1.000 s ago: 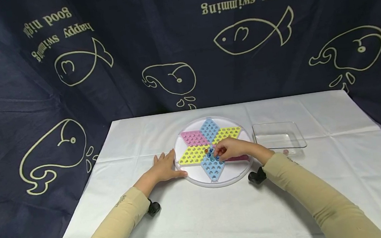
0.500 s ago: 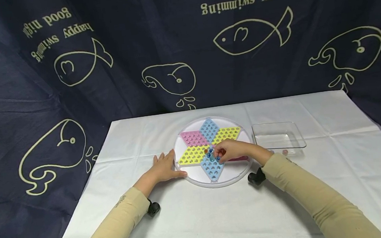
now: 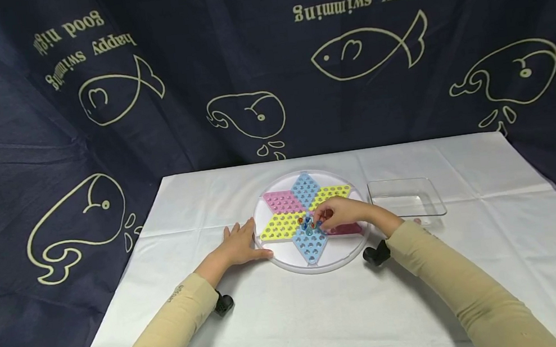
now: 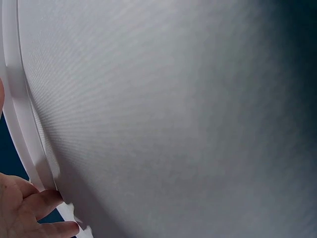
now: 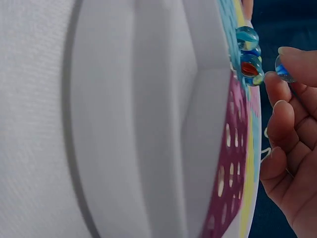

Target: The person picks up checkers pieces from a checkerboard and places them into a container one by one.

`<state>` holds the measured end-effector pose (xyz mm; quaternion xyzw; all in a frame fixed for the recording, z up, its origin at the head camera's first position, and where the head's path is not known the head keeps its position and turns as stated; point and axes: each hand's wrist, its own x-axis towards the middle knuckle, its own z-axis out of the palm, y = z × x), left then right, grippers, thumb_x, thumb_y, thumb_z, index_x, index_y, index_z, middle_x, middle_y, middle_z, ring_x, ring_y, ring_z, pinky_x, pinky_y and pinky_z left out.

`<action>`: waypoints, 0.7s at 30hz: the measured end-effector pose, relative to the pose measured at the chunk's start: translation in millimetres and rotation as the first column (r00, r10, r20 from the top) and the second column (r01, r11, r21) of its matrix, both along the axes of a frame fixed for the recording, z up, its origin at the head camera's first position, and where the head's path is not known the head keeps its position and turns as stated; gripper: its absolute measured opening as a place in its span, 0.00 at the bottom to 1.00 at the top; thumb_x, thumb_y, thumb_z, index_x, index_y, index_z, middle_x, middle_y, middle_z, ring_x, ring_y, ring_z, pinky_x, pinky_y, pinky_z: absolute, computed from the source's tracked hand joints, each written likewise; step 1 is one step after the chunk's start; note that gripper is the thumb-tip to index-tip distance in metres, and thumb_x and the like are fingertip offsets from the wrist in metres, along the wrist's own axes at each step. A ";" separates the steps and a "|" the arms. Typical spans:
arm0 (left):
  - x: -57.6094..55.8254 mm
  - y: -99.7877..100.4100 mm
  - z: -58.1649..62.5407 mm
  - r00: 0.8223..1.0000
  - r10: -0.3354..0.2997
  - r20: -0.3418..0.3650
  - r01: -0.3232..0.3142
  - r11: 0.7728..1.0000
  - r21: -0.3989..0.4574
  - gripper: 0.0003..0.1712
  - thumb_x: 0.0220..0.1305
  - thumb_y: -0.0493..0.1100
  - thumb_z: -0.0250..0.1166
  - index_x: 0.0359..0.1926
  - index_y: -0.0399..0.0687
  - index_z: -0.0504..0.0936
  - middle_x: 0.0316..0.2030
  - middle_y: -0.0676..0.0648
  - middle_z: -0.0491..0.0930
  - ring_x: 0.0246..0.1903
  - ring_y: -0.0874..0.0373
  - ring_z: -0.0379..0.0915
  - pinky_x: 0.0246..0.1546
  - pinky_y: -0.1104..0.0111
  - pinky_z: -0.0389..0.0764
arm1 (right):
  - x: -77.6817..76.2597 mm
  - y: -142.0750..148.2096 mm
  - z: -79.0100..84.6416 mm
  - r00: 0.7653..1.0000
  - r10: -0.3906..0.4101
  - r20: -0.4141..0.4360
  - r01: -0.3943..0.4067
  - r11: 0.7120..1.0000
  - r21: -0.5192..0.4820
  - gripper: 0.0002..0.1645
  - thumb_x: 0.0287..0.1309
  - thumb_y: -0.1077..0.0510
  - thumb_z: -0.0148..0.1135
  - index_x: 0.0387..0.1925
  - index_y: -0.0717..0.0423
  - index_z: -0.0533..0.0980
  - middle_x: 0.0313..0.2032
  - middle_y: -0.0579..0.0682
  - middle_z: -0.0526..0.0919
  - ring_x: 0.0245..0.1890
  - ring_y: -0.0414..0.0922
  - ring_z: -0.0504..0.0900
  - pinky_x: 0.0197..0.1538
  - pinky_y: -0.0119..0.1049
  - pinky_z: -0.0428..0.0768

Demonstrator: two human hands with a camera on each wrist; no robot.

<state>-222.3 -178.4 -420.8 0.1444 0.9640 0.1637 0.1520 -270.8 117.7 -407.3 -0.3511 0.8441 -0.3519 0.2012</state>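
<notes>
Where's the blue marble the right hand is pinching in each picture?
Head: the blue marble is a bit right of and below the middle, by the right hand.
Left wrist: not in it.
Right wrist: blue marble at upper right, pinched by that hand.
In all three: the round game board, whose white rim runs down the left side in the left wrist view.

Clear blue marble pinched above a round 6-pointed-star board.
</notes>
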 end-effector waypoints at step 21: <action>-1.0 0.5 -0.8 1.000 -0.002 0.002 0.002 1.000 -0.012 0.62 0.48 0.67 0.64 0.69 0.33 0.46 0.69 0.36 0.49 0.66 0.32 0.39 0.64 0.42 0.33 | -5.6 20.7 15.0 0.999 -0.038 0.013 0.039 0.993 -0.115 0.13 0.52 0.63 0.61 0.40 0.65 0.77 0.34 0.53 0.79 0.29 0.43 0.72 0.33 0.31 0.73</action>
